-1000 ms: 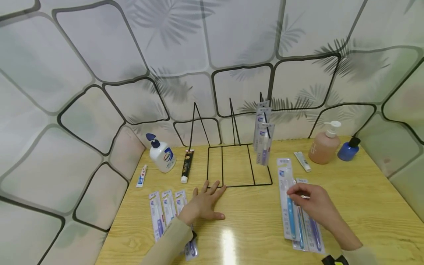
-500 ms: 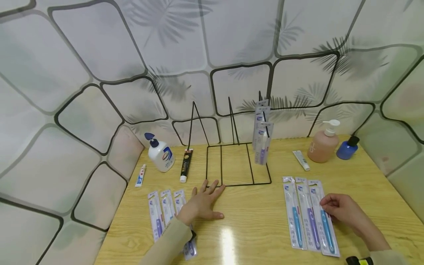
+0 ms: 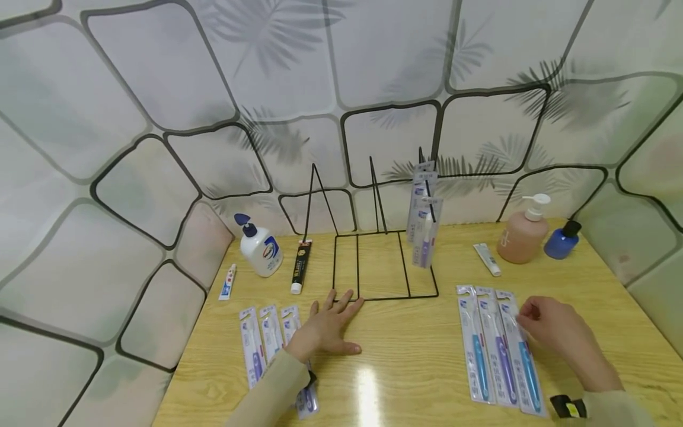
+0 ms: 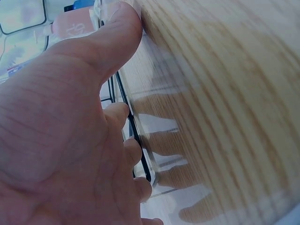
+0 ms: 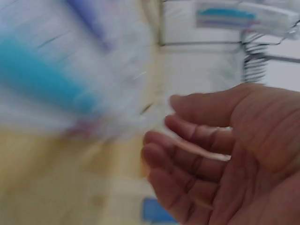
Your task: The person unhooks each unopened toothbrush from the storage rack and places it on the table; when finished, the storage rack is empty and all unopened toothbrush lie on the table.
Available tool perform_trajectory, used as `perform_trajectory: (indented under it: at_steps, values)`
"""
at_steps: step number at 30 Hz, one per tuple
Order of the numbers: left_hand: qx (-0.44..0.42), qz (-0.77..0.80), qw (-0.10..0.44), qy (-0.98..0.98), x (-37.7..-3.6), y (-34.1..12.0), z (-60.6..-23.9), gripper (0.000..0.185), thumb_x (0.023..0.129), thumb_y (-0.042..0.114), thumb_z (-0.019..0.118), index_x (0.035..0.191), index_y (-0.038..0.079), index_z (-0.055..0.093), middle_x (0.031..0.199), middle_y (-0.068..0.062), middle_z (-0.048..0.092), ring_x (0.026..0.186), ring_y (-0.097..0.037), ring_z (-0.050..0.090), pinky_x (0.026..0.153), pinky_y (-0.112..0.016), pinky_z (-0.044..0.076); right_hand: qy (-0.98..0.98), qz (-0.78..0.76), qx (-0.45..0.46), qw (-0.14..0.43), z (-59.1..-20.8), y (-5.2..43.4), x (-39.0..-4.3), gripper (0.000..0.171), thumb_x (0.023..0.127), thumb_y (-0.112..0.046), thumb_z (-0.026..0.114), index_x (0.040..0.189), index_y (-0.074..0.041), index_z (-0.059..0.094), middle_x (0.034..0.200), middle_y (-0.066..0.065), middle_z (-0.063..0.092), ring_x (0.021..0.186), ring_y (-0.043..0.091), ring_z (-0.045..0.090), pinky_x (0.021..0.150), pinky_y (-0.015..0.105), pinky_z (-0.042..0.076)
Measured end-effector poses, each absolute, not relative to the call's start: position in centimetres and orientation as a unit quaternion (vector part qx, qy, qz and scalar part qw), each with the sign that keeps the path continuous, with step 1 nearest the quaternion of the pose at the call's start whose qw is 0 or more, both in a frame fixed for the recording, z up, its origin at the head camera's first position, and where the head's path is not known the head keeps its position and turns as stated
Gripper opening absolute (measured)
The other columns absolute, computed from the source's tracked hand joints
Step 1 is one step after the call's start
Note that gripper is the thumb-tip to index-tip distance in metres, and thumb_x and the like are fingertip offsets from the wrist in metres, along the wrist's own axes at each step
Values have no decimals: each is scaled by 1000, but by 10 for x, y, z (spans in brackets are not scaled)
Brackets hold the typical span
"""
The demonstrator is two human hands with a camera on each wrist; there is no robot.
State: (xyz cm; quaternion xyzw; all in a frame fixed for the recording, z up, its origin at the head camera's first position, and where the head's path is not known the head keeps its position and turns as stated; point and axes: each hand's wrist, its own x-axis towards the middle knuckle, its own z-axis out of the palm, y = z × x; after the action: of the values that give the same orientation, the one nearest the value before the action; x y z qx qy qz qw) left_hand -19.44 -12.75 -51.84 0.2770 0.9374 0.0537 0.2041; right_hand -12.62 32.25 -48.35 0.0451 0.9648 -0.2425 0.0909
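Since a moment ago the right hand (image 3: 552,332) has lifted slightly toward the upper end of the rightmost of three clear-plastic toothbrush packs (image 3: 522,350), which now lie side by side where one second back they were bunched under that hand.

A pale wooden table (image 3: 405,367) fills the lower half of the head view. On it stands a black wire rack (image 3: 381,261) with upright dividers; two toothbrush packs hang or lean at its right end. The left hand (image 3: 326,327) lies flat, fingers straight and spread, fingertips touching the rack's front wire.

The three packs lie flat with long axes running near to far, brush heads at the far end, handles teal, purple, teal. The right hand hovers just right of them, fingers loosely curled and holding nothing; whether a fingertip touches the nearest pack cannot be told.

The right wrist view is badly blurred: only curled fingers (image 5: 187,154) and a teal smear show. The left forearm covers part of three more packs (image 3: 261,341) at the left.
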Motion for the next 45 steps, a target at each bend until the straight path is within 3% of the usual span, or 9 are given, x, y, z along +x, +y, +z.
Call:
perform_trajectory:
  at_steps: [7, 13, 21, 25, 30, 34, 37, 41, 45]
  values:
    - [273, 46, 205, 939, -194, -128, -520, 106, 83, 70, 68, 164, 36, 9, 174, 0, 4, 159, -42, 3, 120, -73, 15, 929, -313, -119, -161, -444, 262, -157, 17, 91, -9, 75, 107, -6, 73, 114, 15, 73, 99, 33, 68, 74, 43, 57]
    - [274, 47, 204, 939, -194, -127, -521, 106, 83, 70, 68, 164, 36, 9, 174, 1, 3, 159, -42, 3, 119, -74, 15, 878, -361, -230, -212, -432, 225, -194, 23, 87, -1, 76, 110, -6, 73, 145, 22, 56, 131, 45, 53, 98, 62, 47]
    - [271, 45, 209, 938, -193, -126, -520, 106, 83, 70, 68, 164, 36, 9, 174, 1, 3, 159, -41, 3, 120, -73, 15, 821, -448, -240, -259, -438, 207, -226, 19, 87, 11, 71, 99, -4, 77, 98, 12, 73, 90, 12, 69, 83, 8, 51]
    - [269, 48, 212, 938, -193, -126, -519, 106, 83, 69, 68, 164, 36, 9, 174, 1, 3, 159, -41, 3, 120, -73, 14, 820, -454, -195, -288, -435, 204, -222, 19, 87, 11, 71, 90, -6, 78, 92, 12, 76, 84, -8, 65, 77, 4, 50]
    - [268, 44, 209, 940, -193, -126, -518, 105, 84, 69, 68, 164, 37, 9, 174, 2, 3, 159, -40, 3, 120, -72, 15, 839, -444, -130, -285, -426, 211, -207, 18, 89, 8, 69, 91, -7, 78, 94, 9, 77, 86, -18, 58, 77, 3, 47]
    - [270, 42, 209, 939, -193, -124, -517, 105, 84, 69, 68, 164, 37, 8, 174, 2, 3, 159, -40, 3, 120, -72, 15, 843, -448, -94, -282, -424, 237, -190, 15, 90, 8, 66, 92, -3, 77, 90, -14, 71, 81, -15, 57, 71, 5, 46]
    - [270, 41, 211, 939, -193, -123, -516, 105, 84, 69, 68, 164, 37, 8, 174, 2, 2, 159, -40, 3, 120, -72, 15, 864, -416, -79, -273, -427, 266, -173, 11, 89, 8, 68, 91, -1, 75, 85, -15, 69, 73, -13, 55, 64, 6, 45]
    - [269, 43, 212, 939, -193, -124, -515, 104, 85, 68, 68, 164, 37, 8, 174, 2, 3, 159, -40, 3, 120, -72, 15, 913, -357, -63, -190, -437, 310, -152, 5, 91, 3, 69, 93, -1, 72, 87, 6, 71, 71, -10, 53, 60, 10, 47]
    - [268, 45, 212, 939, -194, -125, -517, 104, 85, 67, 68, 164, 36, 8, 174, 1, 3, 159, -40, 2, 120, -73, 15, 932, -353, -45, -65, -454, 346, -137, 5, 95, 1, 65, 98, 1, 68, 89, 8, 70, 70, -5, 57, 57, 21, 52]
